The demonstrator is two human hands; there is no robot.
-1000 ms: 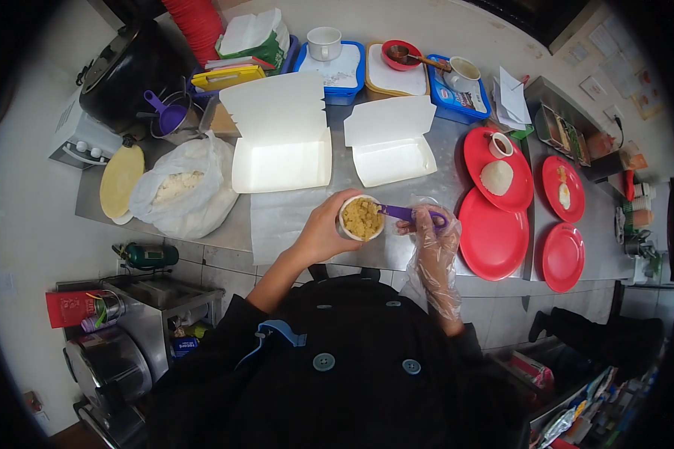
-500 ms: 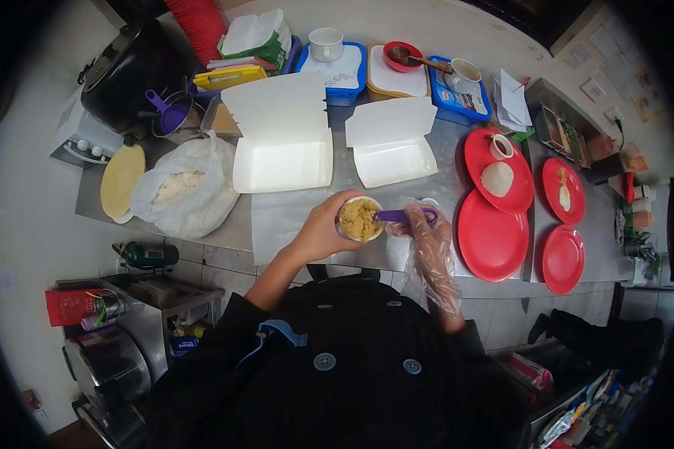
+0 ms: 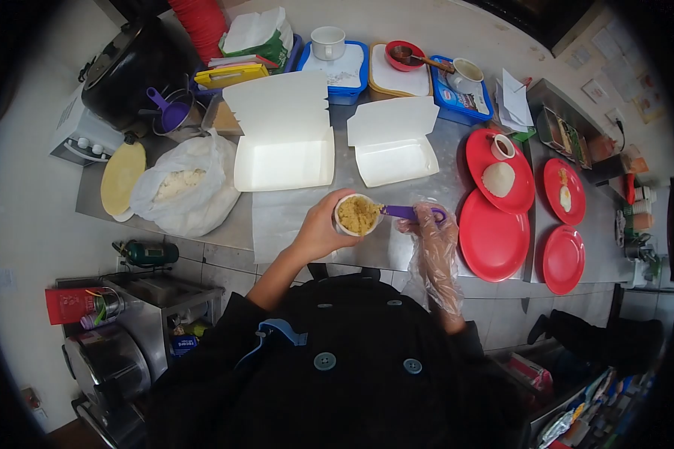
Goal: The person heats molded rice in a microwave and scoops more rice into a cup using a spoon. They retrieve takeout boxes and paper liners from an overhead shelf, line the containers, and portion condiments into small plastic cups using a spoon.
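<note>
My left hand [image 3: 320, 229] is closed around a small white cup [image 3: 338, 215], tilted so its mouth faces me. A crumbly yellowish-brown food [image 3: 358, 216] fills it. In a clear plastic glove, my right hand [image 3: 433, 243] grips a purple spoon [image 3: 399, 212] by its looped handle. The spoon's far end is at the cup's right rim, with a little of the food on it. Beyond my hands stand two open white takeout boxes, a larger one [image 3: 284, 161] on the left and a smaller one [image 3: 395, 161] on the right.
A plastic bag of rice [image 3: 213, 198] sits left, beside a yellow round lid [image 3: 123, 179]. Red plates [image 3: 494, 243] lie right; one bears a rice mound [image 3: 499, 179] and a sauce cup [image 3: 502, 147]. Blue-rimmed tubs [image 3: 344, 93] line the back wall.
The purple spoon has moved right, from inside the food to the cup's edge, along with my right hand. My left hand and the cup have shifted only slightly.
</note>
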